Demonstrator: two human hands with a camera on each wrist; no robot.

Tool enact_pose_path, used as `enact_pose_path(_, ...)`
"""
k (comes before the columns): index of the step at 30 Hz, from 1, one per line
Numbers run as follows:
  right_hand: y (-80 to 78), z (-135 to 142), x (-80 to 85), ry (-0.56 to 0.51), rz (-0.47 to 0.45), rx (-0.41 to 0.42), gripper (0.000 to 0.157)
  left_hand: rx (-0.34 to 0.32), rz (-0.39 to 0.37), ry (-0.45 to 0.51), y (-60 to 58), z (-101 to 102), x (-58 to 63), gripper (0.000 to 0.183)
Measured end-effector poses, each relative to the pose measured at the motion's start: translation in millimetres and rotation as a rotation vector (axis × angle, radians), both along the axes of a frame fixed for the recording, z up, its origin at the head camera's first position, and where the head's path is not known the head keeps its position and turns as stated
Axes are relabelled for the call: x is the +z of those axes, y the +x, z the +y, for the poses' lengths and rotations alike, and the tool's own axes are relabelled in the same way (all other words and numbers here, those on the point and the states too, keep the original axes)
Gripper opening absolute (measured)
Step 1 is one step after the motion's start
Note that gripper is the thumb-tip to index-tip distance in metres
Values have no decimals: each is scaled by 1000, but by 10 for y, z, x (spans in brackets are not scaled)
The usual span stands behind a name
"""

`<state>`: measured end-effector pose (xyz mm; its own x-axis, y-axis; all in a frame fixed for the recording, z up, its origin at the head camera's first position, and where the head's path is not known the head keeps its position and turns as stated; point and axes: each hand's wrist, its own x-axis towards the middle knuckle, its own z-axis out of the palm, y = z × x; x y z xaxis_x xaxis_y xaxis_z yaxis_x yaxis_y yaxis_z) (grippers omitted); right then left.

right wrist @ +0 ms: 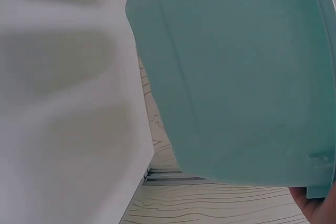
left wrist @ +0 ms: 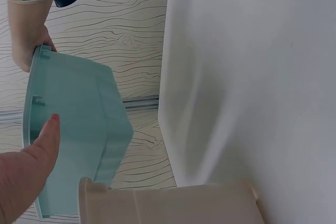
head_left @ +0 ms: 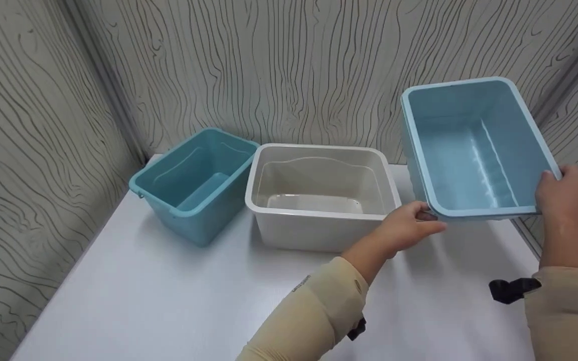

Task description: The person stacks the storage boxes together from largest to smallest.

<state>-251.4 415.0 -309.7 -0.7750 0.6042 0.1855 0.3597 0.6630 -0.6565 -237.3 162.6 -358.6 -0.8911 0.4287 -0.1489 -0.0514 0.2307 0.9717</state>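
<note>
A light blue plastic bin (head_left: pixel 474 150) is held up in the air above the table's right side, tilted so its inside faces me. My right hand (head_left: pixel 570 195) grips its rim at the near right corner, thumb over the edge. At the near left corner, my left hand (head_left: pixel 404 228) holds the rim with curled fingers. The left wrist view shows the bin's outer side (left wrist: pixel 84 124) with the left thumb (left wrist: pixel 47 145) against it. In the right wrist view the bin's wall (right wrist: pixel 236 82) fills much of the frame, and only part of the right hand (right wrist: pixel 317 208) shows.
A white bin (head_left: pixel 319 233) stands on the white table (head_left: pixel 168 301), close to my left hand. Left of it sits a teal bin (head_left: pixel 193 200), turned at an angle. Wood-grain panels (head_left: pixel 294 65) rise behind the table and at both sides.
</note>
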Motion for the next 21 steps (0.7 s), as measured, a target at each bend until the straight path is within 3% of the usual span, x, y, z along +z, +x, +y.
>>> enact_pose_path(6, -53, -146, 186, 3, 36, 20, 50, 15, 35, 46, -83, -170, 117, 21)
enact_pose_path(16, -153, -394, 436, 21, 55, 101, 54, -60, 7, 285, -251, -615, 349, 21)
enact_pose_path(21, -208, -499, 561, 68, 58, 144, 53, -30, 24, 356, -384, -829, 485, 23)
